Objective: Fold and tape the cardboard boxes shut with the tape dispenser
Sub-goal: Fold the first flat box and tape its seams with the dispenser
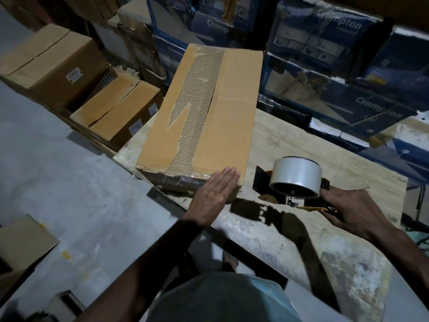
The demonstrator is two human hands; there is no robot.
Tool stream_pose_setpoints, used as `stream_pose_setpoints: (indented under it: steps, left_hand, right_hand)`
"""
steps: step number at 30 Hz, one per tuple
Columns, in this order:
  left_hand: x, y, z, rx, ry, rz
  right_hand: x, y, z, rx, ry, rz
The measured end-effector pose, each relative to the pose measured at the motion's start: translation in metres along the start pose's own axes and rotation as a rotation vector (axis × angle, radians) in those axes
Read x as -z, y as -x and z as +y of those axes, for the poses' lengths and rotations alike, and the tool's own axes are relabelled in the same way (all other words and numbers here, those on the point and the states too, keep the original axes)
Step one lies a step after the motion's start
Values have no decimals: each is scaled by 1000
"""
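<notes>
A long brown cardboard box [232,101] lies on the worn wooden table [290,147], its flaps folded flat. A wide strip of torn paper exposes the corrugation along the middle seam. My left hand [214,196] rests flat, fingers together, on the box's near right corner, over clear tape on the near end. To the right, my right hand [348,210] grips the handle of the tape dispenser [294,182]. The dispenser carries a big clear tape roll and sits just above the table, apart from the box.
Two brown cartons [53,63] [116,108] stand on the grey floor to the left. Blue printed cartons [325,43] are stacked behind the table. A flattened cardboard piece [23,242] lies at the lower left. My foot [228,261] shows under the table edge.
</notes>
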State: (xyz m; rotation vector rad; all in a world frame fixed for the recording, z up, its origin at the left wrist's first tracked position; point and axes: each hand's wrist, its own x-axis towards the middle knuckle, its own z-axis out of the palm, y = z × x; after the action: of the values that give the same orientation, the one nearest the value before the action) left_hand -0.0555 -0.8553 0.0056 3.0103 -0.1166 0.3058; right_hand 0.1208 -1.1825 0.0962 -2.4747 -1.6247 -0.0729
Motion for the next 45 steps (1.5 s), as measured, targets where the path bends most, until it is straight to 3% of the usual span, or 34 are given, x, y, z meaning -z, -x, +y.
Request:
stream_pose_setpoints:
  steps: [2,24,29,33,37,39,40,42,45]
  left_hand:
    - [1,3,-4,-6,6,-76]
    - [-2,-2,9,150,257,265]
    - [-6,-5,11,121,198,339]
    - [-8,-3,10,138,200,295]
    - [-4,-3,10,166,230,218]
    - [-1,-4,11,163,219,179]
    - [1,-4,11,168,216,171]
    - [2,-3,13,188,236,172]
    - [-1,-1,16,212,251,190]
  right_hand:
    - [-1,3,3,34,12,-1]
    - [-127,-5,-15,42,-276,-30]
    - [-130,-7,-22,-69,-423,-47]
    - [-120,0,-44,-218,-533,-60]
    - [-114,20,-48,-136,-429,-305]
    - [-126,43,-57,-238,-508,-406]
    - [-130,49,-65,-350,-660,-407]
    - [-135,54,-83,-619,-998,-249]
    - [-152,45,-99,-1050,-1264,87]
